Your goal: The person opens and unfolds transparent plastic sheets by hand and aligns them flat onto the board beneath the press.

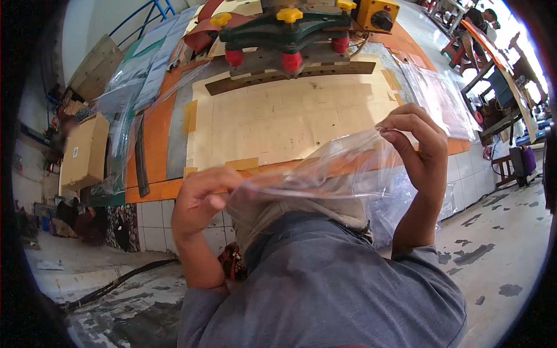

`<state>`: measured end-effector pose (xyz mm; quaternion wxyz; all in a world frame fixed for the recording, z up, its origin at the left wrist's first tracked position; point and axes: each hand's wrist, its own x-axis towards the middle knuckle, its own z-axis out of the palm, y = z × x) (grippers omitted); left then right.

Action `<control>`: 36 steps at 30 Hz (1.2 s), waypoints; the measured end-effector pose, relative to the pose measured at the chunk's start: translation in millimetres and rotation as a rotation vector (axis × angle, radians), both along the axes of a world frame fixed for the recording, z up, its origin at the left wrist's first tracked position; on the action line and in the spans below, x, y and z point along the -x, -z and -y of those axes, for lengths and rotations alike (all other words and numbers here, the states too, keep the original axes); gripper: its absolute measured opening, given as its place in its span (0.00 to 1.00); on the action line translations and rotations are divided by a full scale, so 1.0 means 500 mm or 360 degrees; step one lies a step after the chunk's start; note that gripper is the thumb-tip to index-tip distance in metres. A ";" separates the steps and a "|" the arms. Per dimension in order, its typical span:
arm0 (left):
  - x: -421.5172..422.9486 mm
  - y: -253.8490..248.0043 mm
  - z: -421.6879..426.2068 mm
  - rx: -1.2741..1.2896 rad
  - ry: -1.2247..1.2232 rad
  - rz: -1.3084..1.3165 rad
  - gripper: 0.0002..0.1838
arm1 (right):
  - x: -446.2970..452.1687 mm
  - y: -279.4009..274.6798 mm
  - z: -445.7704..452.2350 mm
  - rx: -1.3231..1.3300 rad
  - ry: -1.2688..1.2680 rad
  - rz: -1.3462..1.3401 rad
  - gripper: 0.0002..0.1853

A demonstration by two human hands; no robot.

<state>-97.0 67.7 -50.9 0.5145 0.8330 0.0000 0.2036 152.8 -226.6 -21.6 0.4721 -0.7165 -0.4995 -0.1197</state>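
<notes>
Two bare hands stretch a sheet of clear plastic film (339, 182) over the near edge of an orange counter (156, 145), just in front of the wearer's gray shirt (331, 284). The right hand (415, 145) is nearly closed, thumb and fingertips pinching the film's upper corner. The left hand (203, 200) has its fingers partly curled at the film's other end (it is blurred, so I cannot tell how firmly it grips). Beyond the film, a pale board (290, 119) lies on the counter, with pieces of tan tape (190, 117) along its edges. Above the board's far side stands a dark green metal frame (313, 36) with yellow knobs and red feet, and near it a yellow control box (377, 14). More clear plastic (438, 98) lies on the counter's right side; a cardboard box (85, 153) sits at the left.
</notes>
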 end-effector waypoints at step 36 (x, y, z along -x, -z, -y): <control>-0.034 0.096 0.103 0.2478 0.0965 0.0931 0.39 | 0.130 0.147 0.030 0.0702 -0.0455 -0.1374 0.50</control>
